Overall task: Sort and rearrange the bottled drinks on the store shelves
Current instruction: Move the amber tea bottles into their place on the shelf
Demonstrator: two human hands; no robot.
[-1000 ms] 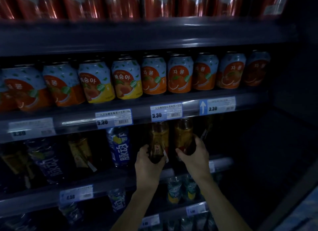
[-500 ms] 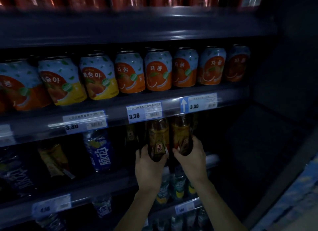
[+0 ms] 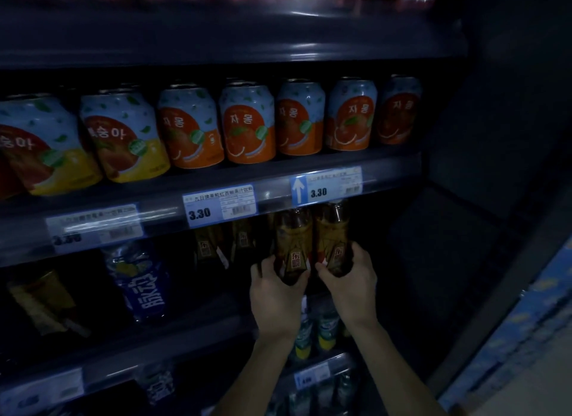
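Observation:
Two amber bottled drinks stand side by side at the right end of the dim middle shelf. My left hand [image 3: 275,298] grips the base of the left amber bottle [image 3: 293,242]. The right amber bottle [image 3: 332,236] is held low by my right hand [image 3: 349,279]. Both bottles are upright, their caps hidden behind the shelf rail above. Two more bottles of the same kind [image 3: 205,245] stand deeper in the shelf to the left. A blue bottle [image 3: 142,285] leans further left.
Orange and yellow juice cans [image 3: 247,121] line the shelf above, behind a rail with 3.30 price tags [image 3: 219,208]. Small bottles [image 3: 312,332] stand on the shelf below my wrists. A dark side panel [image 3: 448,230] closes the shelf at right. Yellow packets [image 3: 43,301] lie at far left.
The view has shifted so the shelf contents sit further left. Both hands hold the same two bottles, now pressed closer together and a little higher toward the rail.

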